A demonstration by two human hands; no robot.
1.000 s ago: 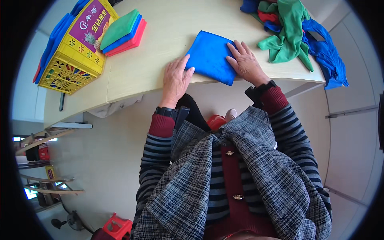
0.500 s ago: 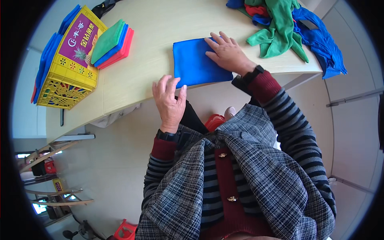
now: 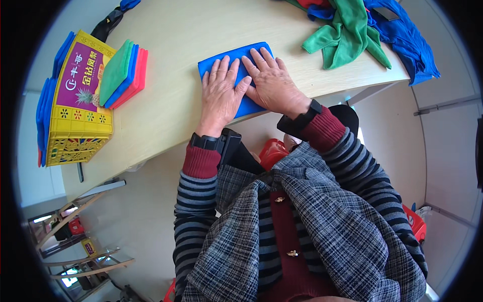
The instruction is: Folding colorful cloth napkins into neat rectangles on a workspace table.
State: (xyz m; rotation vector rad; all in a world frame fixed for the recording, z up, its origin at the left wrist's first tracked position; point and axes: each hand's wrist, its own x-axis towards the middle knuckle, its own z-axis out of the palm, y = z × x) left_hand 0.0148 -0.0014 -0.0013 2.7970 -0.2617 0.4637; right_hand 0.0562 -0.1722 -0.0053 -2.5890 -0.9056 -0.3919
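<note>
At far left a yellow crate [image 3: 75, 131] stands on the pale table [image 3: 171, 100], with a stack of folded cloths [image 3: 123, 73] resting on its top; its contents are not visible. The left hand [image 3: 221, 93] and right hand [image 3: 271, 83] lie flat, fingers spread, gripping nothing, on a folded blue cloth [image 3: 214, 63] near the table's edge. Loose green and blue cloths [image 3: 352, 30] lie at right.

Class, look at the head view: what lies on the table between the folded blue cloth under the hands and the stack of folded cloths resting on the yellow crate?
Nothing: in the head view, only bare tabletop lies between the blue cloth and the stack of folded cloths.
</note>
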